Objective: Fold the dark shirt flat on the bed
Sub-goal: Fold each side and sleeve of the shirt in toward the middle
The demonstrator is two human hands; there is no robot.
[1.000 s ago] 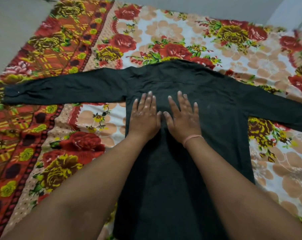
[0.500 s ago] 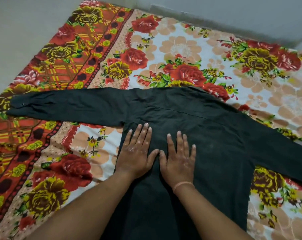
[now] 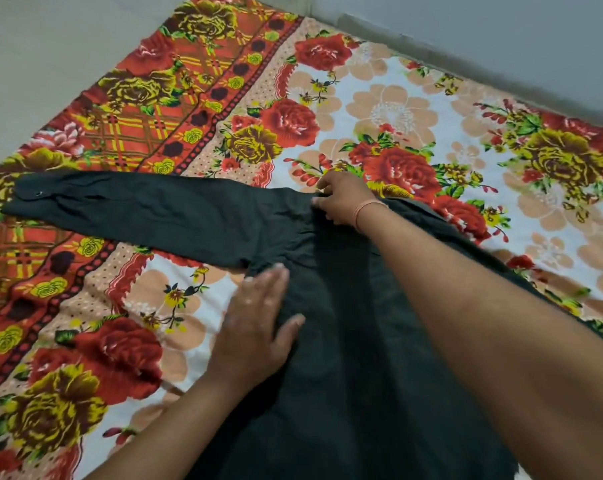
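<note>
From the head camera, looking down: the dark shirt (image 3: 345,375) lies spread on the bed, on a floral bedsheet (image 3: 397,109) of red and yellow roses. Its body runs from the middle of the picture down to the bottom edge.

And there's the left sleeve (image 3: 137,209), stretched straight out to the left across the sheet's red checked border. It lies flat, with a small button (image 3: 37,193) showing at the cuff.

Now the left hand (image 3: 258,327). It rests flat on the shirt's left edge, just below where the sleeve joins the body. The fingers are straight and together, the thumb is out to the side, and part of the palm hangs over the sheet. No grip there at all, just an open palm resting on cloth.

The right hand (image 3: 345,200) reaches across to the shoulder, at the top of the left sleeve. Its grip is closed, with the fingers curled and the thumb bunching a fold of dark cloth. A thin pink band (image 3: 366,211) sits on that wrist.

The right forearm crosses over the upper body of the shirt and hides much of its right side. Beyond it a dark edge of cloth trails off to the right, blurred.

A plain grey wall (image 3: 501,36) runs along the far side of the bed.
</note>
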